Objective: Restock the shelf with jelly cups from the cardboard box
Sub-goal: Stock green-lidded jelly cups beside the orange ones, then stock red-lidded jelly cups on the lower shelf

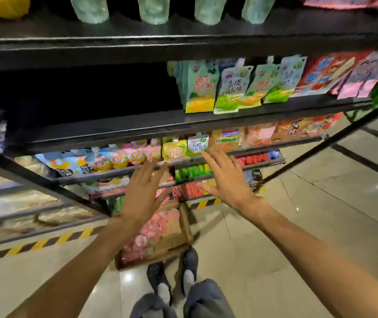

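A cardboard box [184, 222] stands on the floor at the foot of the shelving, filled with pink jelly cups [151, 232]. My left hand [143, 193] hovers above the box with fingers spread and straight, holding nothing. My right hand [223, 176] is held out beside it, fingers also spread and empty, in front of the lower shelf edges. Above them, the black shelf [105, 131] has a dark bare stretch on its left side. Green and yellow jelly pouches [227, 88] stand on its right side.
Lower shelves hold colourful snack packs [114, 157] and red and green packets [192, 172]. Pale bottles [153, 8] line the top shelf. Yellow-black hazard tape [38, 244] marks the shelf base. My feet [174, 271] stand on the tiled floor just behind the box.
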`<act>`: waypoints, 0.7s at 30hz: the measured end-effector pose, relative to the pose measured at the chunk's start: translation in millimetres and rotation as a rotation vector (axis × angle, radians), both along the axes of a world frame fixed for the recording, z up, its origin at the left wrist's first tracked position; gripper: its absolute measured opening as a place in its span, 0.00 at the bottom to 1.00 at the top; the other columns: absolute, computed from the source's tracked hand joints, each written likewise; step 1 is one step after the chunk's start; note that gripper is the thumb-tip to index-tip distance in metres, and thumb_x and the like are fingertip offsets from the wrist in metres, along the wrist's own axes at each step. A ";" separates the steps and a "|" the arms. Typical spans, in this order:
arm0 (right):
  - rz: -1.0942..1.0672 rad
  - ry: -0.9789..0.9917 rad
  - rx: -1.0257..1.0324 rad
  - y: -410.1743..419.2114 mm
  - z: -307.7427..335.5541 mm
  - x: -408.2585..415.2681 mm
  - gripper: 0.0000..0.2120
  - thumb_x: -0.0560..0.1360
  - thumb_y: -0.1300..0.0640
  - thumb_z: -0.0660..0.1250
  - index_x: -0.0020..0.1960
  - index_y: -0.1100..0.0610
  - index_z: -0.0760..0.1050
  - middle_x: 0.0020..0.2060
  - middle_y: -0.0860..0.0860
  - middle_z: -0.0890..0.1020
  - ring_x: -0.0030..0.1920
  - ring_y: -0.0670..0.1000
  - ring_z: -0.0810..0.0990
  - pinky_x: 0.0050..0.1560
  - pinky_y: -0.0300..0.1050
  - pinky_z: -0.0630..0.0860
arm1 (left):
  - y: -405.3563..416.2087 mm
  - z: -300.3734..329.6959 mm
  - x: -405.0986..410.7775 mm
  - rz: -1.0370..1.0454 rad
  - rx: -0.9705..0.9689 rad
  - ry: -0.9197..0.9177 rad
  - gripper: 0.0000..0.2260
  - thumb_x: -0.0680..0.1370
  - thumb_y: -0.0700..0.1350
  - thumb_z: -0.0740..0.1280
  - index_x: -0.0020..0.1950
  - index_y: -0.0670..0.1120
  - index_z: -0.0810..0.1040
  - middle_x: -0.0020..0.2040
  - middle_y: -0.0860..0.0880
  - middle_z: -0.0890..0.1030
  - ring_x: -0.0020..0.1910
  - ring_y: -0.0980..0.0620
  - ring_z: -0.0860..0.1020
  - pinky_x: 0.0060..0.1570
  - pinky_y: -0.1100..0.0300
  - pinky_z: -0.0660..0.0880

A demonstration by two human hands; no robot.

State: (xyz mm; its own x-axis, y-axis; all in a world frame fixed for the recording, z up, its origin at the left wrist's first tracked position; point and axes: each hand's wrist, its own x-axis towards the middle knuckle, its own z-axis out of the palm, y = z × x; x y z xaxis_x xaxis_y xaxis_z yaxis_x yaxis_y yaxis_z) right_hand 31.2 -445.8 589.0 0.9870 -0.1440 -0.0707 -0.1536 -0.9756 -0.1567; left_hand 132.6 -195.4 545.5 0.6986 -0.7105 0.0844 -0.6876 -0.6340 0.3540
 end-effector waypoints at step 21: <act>0.156 0.555 0.281 87.2 -411.6 -21.7 0.44 0.74 0.37 0.74 0.82 0.47 0.57 0.72 0.52 0.73 0.68 0.58 0.75 0.60 0.54 0.76 | 98.0 -380.5 -120.1 0.505 0.198 0.673 0.33 0.81 0.54 0.68 0.84 0.52 0.58 0.82 0.46 0.61 0.79 0.38 0.62 0.73 0.37 0.68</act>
State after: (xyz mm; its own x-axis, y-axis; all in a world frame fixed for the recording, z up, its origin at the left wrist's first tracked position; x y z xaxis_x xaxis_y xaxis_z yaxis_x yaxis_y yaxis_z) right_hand 9.5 -358.6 177.4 0.8005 0.0965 -0.5915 -0.1455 -0.9262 -0.3479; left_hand 12.4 -97.5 164.9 0.7912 -0.2599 -0.5535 0.0093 -0.9000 0.4358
